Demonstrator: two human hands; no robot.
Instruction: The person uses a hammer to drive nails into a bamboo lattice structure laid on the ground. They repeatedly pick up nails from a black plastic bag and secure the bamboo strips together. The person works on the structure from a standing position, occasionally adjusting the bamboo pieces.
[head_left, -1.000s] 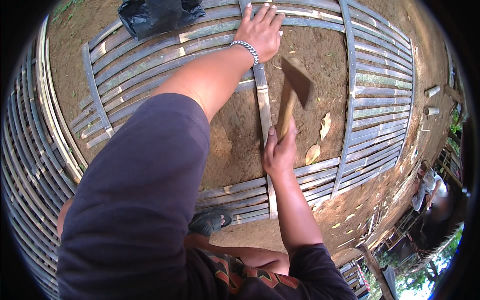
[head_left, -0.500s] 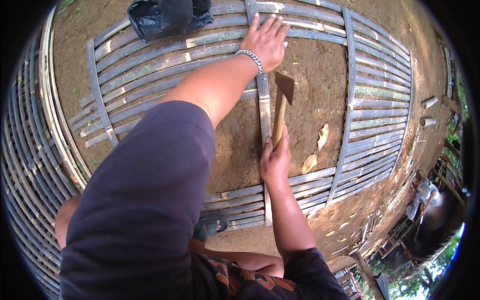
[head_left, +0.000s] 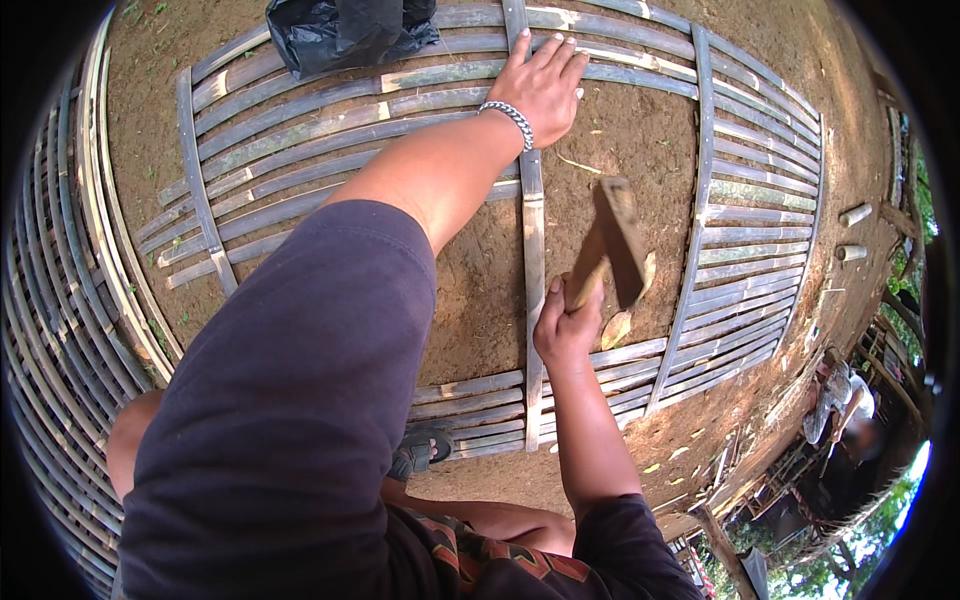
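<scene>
My left hand [head_left: 545, 95], with a chain bracelet at its wrist, lies palm down with fingers stretched over the bamboo slats [head_left: 440, 75] and the upright crosspiece [head_left: 533, 220] of a flat bamboo lattice. Lower down, my right hand [head_left: 570, 322] is closed round the wooden handle of a hatchet [head_left: 620, 240]. The hatchet's metal head is raised over bare soil, right of the crosspiece, and slightly blurred. Between the upper and lower slats a wide gap in the lattice shows brown ground.
A black plastic bag [head_left: 350, 35] rests on the lattice at upper left. Another slatted bamboo panel [head_left: 60, 330] lies far left. Dry leaves [head_left: 616, 330] lie in the gap. My sandalled foot [head_left: 420, 452] is by the lower slats. Bamboo pieces [head_left: 855, 214] and a person [head_left: 845, 400] are at right.
My right hand has shifted slightly right and turned the hatchet, its head swinging down and to the right. My left hand stays on the slats.
</scene>
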